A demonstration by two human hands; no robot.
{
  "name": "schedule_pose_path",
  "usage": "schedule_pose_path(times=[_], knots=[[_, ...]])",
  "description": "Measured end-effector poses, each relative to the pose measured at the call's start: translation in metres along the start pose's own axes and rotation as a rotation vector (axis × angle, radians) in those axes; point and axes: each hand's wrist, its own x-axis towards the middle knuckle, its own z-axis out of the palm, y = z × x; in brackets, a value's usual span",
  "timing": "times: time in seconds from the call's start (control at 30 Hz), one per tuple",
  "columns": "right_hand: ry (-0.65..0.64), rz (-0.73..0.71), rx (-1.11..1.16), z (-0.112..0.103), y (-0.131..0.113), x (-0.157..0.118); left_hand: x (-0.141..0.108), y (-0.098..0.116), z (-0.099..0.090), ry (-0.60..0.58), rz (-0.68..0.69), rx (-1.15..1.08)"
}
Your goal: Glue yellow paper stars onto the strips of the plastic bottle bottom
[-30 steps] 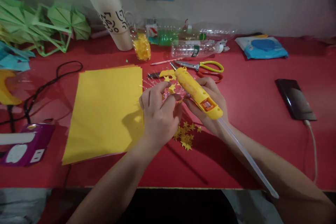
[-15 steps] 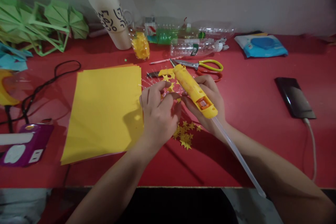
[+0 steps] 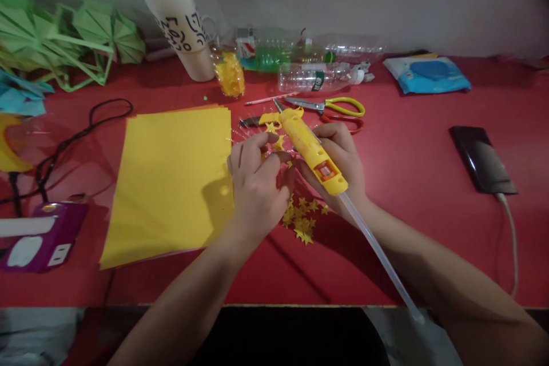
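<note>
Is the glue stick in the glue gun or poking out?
Partly in: one end of the clear glue stick goes into the back of the yellow glue gun, and the long rest sticks out.

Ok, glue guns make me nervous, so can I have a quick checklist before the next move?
1. Grip on the glue gun: ok, held in the right hand.
2. Feed: ok, a clear glue stick sticks out of the gun's rear.
3. Aim: ok, the nozzle points forward, past the left hand.
4. Heat: cannot tell, nothing visible shows it.
5. Supply: ok, loose yellow stars lie on the table, between the forearms.
6. Room around the gun: not ok, I'd say; the scissors lie close beyond it and the right hand.
</note>
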Motion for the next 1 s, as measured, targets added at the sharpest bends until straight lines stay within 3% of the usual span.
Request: schedule_pose_path(times=[0.5,0.7,0.9,1.0], knots=[[0.008,0.001,-0.014,-0.0037,0.0007,0.0005,0.0022,-0.0013,-0.0006,-0.014,-0.030,0.049],[0.156,-0.058,0.038,0.0019,0.0045,-0.0011,0.0035,-0.0036,-0.0051,-0.016,0.017,0.076],[0.060,-0.050,0.002,-0.0041,0.0016,-0.0012,0.0041,-0.0026,-0.0052,0.011,0.061,0.122],[-0.011,-0.114,-0.064,-0.0057,0.0019,-0.0016,0.0032,-0.0041,-0.0033,0.013,0.083,0.148]])
